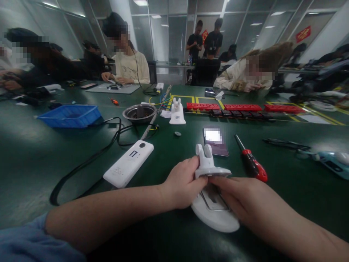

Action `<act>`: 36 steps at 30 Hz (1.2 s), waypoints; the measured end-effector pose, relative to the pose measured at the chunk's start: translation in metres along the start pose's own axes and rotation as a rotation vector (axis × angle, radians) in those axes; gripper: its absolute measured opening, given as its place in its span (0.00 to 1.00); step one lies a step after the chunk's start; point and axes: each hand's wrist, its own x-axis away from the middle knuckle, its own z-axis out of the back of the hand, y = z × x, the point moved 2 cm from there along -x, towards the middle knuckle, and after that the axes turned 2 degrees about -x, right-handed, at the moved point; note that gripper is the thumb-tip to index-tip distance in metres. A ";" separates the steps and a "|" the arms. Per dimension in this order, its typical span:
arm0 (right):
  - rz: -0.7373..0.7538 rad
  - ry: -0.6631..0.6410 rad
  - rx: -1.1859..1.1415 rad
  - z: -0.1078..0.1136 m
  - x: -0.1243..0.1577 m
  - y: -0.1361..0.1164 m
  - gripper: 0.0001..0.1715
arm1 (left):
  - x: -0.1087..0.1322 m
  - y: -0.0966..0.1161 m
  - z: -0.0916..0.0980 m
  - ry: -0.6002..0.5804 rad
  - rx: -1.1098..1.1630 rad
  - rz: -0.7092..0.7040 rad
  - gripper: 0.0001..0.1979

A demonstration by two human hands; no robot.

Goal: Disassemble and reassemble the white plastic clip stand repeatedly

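Observation:
A white plastic stand part (208, 165) with a two-pronged hinge on top is gripped between both my hands. My left hand (182, 182) is closed on its left side, the thumb at its underside. My right hand (240, 194) is closed on the right, fingertips reaching under its flat top plate. Just below, a white rounded base (216, 220) with a rectangular outline tilts toward me; whether it is joined to the hinged part I cannot tell. Beyond my hands lies a phone (220, 147), and a red-and-black screwdriver (252, 162) rests to the right.
A white power bank (129, 163), black cable (79, 171), blue tray (71, 115) and metal bowl (139, 118) are at left. Another white hinged stand (177, 114) stands ahead, near red strips (242, 107). A light-blue tool (332, 163) lies far right. People sit across the table.

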 end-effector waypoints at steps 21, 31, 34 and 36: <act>-0.079 -0.240 0.252 -0.025 -0.004 0.008 0.12 | 0.002 -0.004 -0.007 0.045 -0.136 -0.117 0.16; -0.043 -0.260 0.294 -0.032 -0.001 0.009 0.13 | 0.003 -0.005 -0.008 0.038 -0.159 -0.174 0.17; -0.004 -0.253 0.191 -0.030 0.002 0.011 0.13 | 0.002 -0.006 -0.008 0.040 -0.164 -0.167 0.16; 0.005 -0.214 0.151 -0.028 0.003 0.012 0.14 | 0.000 -0.007 -0.008 0.038 -0.157 -0.139 0.15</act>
